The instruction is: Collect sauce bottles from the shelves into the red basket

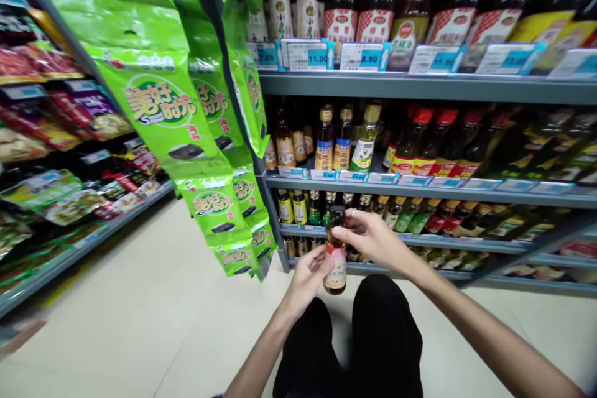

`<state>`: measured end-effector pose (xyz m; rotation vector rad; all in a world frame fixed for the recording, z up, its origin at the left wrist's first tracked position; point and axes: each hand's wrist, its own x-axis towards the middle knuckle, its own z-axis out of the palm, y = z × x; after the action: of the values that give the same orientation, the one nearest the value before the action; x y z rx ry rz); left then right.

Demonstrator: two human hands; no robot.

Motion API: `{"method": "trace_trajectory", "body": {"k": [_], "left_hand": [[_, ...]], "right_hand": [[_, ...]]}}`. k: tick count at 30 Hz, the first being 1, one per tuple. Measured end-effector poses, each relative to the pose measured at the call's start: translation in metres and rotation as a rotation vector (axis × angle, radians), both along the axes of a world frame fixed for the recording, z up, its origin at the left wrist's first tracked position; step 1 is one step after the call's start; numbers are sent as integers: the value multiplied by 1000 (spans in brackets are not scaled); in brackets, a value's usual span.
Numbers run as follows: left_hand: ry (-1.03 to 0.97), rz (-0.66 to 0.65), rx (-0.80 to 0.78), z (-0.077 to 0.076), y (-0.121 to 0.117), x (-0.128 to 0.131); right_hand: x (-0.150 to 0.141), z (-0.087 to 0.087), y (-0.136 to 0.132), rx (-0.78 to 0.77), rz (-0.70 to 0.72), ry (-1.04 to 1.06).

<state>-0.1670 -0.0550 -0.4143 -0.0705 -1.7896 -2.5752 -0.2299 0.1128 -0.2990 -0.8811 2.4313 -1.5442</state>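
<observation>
A small glass bottle of dark sauce (pixel 336 258) with a dark cap and a red and white label stands upright between my hands, in front of the low shelves. My right hand (pixel 373 239), with a ring on one finger, grips it near the neck. My left hand (pixel 306 277) holds the lower side of the bottle. The bottom of the bottle shows below my fingers, and part of the label is hidden behind them.
Grey shelves (pixel 420 87) with price tags hold rows of bottled sauces and oils ahead. Green printed snack bags (pixel 158 99) hang to the left of my hands. A snack shelf (pixel 84 242) runs along the left side of the tiled floor (pixel 140 298). My black-clad legs (pixel 382 336) show below.
</observation>
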Motion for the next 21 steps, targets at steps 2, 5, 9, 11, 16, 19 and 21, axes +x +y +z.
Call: {"method": "trace_trajectory", "body": {"k": [2, 5, 9, 11, 16, 19, 21], "left_hand": [[-13, -17, -7, -9, -1, 10], [-16, -66, 4, -23, -2, 29], [-21, -84, 6, -27, -2, 49], [-14, -73, -19, -20, -2, 52], [0, -42, -23, -5, -4, 54], [19, -52, -30, -1, -7, 55], [40, -57, -57, 2, -11, 55]], "right_hand": [[10, -6, -3, 23, -4, 22], [25, -19, -2, 28, -16, 24], [40, -25, 3, 37, 6, 14], [44, -19, 4, 36, -19, -24], [53, 1, -1, 18, -66, -54], [55, 5, -5, 18, -62, 33], [54, 5, -7, 12, -56, 80]]}}
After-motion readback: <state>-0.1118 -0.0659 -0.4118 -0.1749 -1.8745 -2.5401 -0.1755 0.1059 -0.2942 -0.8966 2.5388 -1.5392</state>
